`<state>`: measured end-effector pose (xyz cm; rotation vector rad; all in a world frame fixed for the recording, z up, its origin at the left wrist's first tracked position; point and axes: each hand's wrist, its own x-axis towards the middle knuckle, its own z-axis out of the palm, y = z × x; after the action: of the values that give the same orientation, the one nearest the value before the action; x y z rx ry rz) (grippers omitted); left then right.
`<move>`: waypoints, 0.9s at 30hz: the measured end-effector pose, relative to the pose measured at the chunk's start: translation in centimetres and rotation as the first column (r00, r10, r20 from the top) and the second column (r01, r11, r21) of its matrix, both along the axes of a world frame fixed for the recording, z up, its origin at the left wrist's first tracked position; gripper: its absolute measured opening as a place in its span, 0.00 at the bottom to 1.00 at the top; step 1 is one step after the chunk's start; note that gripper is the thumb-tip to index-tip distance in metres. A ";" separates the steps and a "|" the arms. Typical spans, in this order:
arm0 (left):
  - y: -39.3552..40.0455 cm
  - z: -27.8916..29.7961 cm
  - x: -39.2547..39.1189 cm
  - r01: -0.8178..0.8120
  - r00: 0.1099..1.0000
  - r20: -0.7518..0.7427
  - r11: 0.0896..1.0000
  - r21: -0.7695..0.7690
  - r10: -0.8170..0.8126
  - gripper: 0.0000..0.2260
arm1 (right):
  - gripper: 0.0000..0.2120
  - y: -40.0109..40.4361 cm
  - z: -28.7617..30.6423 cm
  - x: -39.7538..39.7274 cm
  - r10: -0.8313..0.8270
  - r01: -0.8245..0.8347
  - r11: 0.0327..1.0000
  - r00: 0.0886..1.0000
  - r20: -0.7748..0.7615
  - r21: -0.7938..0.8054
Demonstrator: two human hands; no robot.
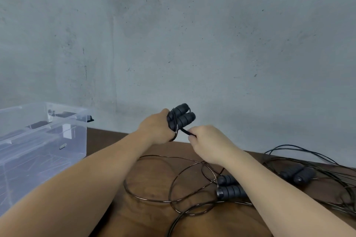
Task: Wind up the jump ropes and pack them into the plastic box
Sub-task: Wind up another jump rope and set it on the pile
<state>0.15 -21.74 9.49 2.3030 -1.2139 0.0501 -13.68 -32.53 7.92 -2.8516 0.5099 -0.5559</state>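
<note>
I log: left hand [156, 127] raised over far worktop [107, 140] edge, grip clenched round paired jump rope handles [181, 118], ribbed dark foam, cylindrical, side by side. Right hand [209, 144] just beside, grip pinching thin glossy cord [185, 132] leading off handles. Loose cord loops [169, 184] sprawl on dark wood grain, centre near. Second handle pair [230, 186] under right forearm; third pair [297, 175] far right amid tangled cord. Plastic box [38, 150] far left, clear, rigid, at worktop's left edge. Rough concrete wall [192, 34] close behind.
</note>
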 end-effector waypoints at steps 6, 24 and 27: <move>-0.4 -1.5 -1.3 0.091 0.957 0.249 0.971 0.220 -0.146 0.16 | 0.07 0.6 4.4 -1.1 0.073 -0.095 0.938 0.994 -0.079 -0.333; 0.0 -0.3 -1.6 0.493 0.867 -0.208 0.845 0.210 -0.454 0.21 | 0.23 -5.6 3.8 -1.4 0.176 -0.059 0.874 0.963 -0.201 0.482; 0.5 0.3 -1.4 0.533 0.817 -0.361 0.828 0.173 -0.450 0.28 | 0.14 -5.8 3.7 -1.4 0.192 -0.077 0.870 0.962 -0.192 0.488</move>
<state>-1.27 -21.27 9.79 2.0182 -1.6895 -0.6767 -15.09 -38.29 11.60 -2.4542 0.4073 -0.0457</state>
